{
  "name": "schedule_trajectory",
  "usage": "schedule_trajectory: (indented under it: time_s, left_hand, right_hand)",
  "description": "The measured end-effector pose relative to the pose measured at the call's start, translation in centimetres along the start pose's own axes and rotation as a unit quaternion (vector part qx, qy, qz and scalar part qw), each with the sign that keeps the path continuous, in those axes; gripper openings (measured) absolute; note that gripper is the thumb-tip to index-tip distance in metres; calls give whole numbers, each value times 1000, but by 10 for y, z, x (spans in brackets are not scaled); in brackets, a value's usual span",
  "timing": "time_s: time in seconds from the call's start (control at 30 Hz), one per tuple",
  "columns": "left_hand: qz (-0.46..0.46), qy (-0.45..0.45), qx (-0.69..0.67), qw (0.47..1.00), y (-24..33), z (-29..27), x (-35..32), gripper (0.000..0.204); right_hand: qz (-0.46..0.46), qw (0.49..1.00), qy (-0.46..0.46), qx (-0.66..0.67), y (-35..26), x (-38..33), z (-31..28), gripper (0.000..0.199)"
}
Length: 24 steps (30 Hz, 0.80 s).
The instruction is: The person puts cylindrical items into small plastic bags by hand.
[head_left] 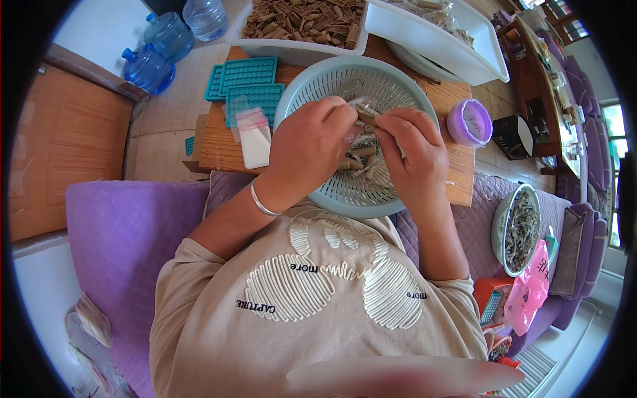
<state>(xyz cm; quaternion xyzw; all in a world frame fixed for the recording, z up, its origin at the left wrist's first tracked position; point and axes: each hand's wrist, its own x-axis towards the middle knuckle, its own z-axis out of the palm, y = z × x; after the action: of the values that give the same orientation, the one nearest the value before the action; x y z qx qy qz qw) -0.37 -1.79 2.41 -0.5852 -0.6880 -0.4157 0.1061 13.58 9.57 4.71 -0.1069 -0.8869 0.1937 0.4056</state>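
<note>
Far off to the left, beyond the hands, blue water jugs (149,69) stood on the floor. Nearer, teal trays (255,99) and a white packet (255,147) lay just left of the left hand (315,136), with a white tub (288,50) of brown pieces past its knuckles. That hand was curled nearly closed, its tips hidden—I couldn't tell what they gripped—and it blocked part of the colander (345,206) under both hands. Between the two sat a brown piece (367,119) in clear wrapping, above more pieces crowding the colander. The right hand (418,146) had thumb and fingers pinched on its near end. Past that hand's knuckles was another white tub (418,34); to its right, a purple bowl (453,125), then a basin (501,229) of dark dried stuff and a pink bag (529,295).
</note>
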Motion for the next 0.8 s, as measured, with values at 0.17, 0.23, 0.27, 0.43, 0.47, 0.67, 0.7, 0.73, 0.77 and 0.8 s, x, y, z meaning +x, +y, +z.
schedule_trajectory:
  time_s: [0.17, 0.23, 0.27, 0.43, 0.47, 0.67, 0.7, 0.73, 0.77, 0.8]
  left_hand:
    - [32, 39, 5, 999, -7, 11, -2, 29]
    - [43, 58, 6, 997, -6, 12, -1, 33]
    - [28, 38, 10, 999, -5, 10, 0, 38]
    - [30, 4, 9, 999, -6, 10, -1, 49]
    - [5, -32, -7, 999, -3, 7, 0, 50]
    - [-93, -116, -112, 983, 5, -1, 2, 50]
    - [-110, -112, -139, 978, 5, -1, 2, 50]
    - [-111, -113, -140, 977, 6, -1, 3, 50]
    - [-138, -124, -166, 968, 8, -2, 4, 50]
    - [-165, -135, -192, 958, 9, -2, 4, 50]
  right_hand:
    - [32, 997, -58, 24, -5, 4, -8, 19]
    - [30, 996, -76, 19, -2, 5, -10, 19]
    - [28, 995, -95, 15, 0, 5, -10, 19]
    - [9, 988, -153, -8, 4, 11, -12, 20]
    - [8, 986, -164, -13, 4, 11, -12, 19]
    - [171, 974, -43, 145, -3, 14, -10, 25]
    - [172, 973, -43, 145, -1, 12, -9, 25]
    - [138, 981, -58, 126, 4, 9, -9, 27]
    - [103, 986, -73, 107, 8, 6, -9, 28]
    - [104, 986, -73, 106, 12, 4, -8, 28]
